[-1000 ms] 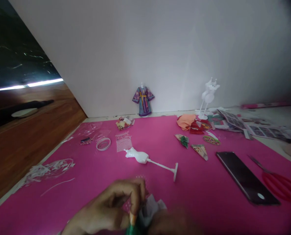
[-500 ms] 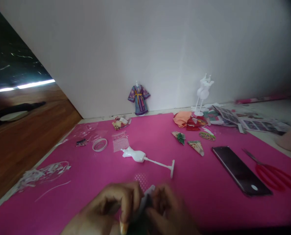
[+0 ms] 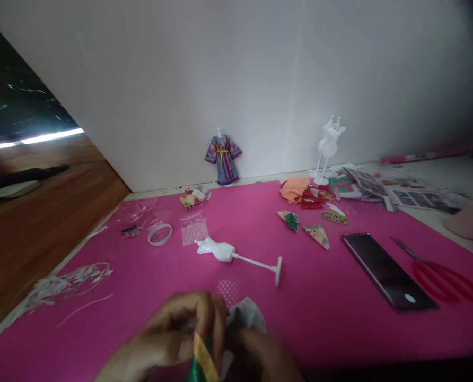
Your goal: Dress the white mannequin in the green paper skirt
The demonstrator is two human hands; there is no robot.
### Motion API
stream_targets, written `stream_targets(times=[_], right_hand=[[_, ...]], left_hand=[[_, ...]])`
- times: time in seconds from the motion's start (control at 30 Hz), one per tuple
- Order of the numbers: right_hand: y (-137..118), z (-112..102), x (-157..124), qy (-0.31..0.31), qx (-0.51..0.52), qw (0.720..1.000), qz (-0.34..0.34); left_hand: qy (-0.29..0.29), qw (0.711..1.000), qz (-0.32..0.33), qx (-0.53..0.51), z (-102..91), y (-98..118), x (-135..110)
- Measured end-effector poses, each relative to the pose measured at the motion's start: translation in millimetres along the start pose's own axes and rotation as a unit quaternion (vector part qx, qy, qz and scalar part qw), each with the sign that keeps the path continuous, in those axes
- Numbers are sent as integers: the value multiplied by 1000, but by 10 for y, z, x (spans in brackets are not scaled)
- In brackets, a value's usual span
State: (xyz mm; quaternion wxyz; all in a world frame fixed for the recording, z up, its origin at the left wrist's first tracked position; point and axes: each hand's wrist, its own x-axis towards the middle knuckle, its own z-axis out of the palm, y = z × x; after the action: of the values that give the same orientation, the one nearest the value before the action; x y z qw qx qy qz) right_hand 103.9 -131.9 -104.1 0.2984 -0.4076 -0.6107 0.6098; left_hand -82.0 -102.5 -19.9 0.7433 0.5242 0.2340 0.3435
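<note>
Low in the middle of the head view, my left hand (image 3: 181, 329) is closed on a piece of fabric (image 3: 246, 314), its fingers pinched together. Pale grey-white cloth shows beyond the fingers, and a green part with a yellow-orange strip hangs below them. My right hand (image 3: 256, 353) is blurred and closed at the fabric's right side; its fingertips are partly hidden. Just beyond the hands lies a white miniature dress form (image 3: 220, 250) on its side, its stand pointing right. A sheet of white dots (image 3: 228, 292) lies between it and my hands.
A doll robe (image 3: 222, 159) on a form and a bare white form (image 3: 330, 143) stand by the wall. Fabric scraps (image 3: 296, 192) lie at the back. To the right are a phone (image 3: 387, 270) and red-handled scissors (image 3: 439, 273); to the left, a tape roll (image 3: 160, 234) and white strips (image 3: 61, 284).
The fabric has turned in my hands: more pale cloth spreads out beyond my right fingers, and the green and yellow part now shows below the left. My right hand has moved slightly lower.
</note>
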Motion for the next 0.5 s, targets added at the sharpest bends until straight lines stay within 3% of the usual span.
stream_targets(times=[0.13, 0.33, 0.43, 0.5], right_hand=[[53, 3, 53, 5, 65, 995, -74], [180, 56, 35, -2, 100, 986, -130], [125, -102, 13, 53, 8, 975, -214], [39, -305, 19, 150, -113, 949, -254]], left_hand=[[-16, 999, -2, -33, 21, -3, 20], [0, 997, 19, -79, 56, 18, 28], [13, 994, 4, -112, 84, 24, -38], [32, 993, -8, -113, 108, 21, -93]])
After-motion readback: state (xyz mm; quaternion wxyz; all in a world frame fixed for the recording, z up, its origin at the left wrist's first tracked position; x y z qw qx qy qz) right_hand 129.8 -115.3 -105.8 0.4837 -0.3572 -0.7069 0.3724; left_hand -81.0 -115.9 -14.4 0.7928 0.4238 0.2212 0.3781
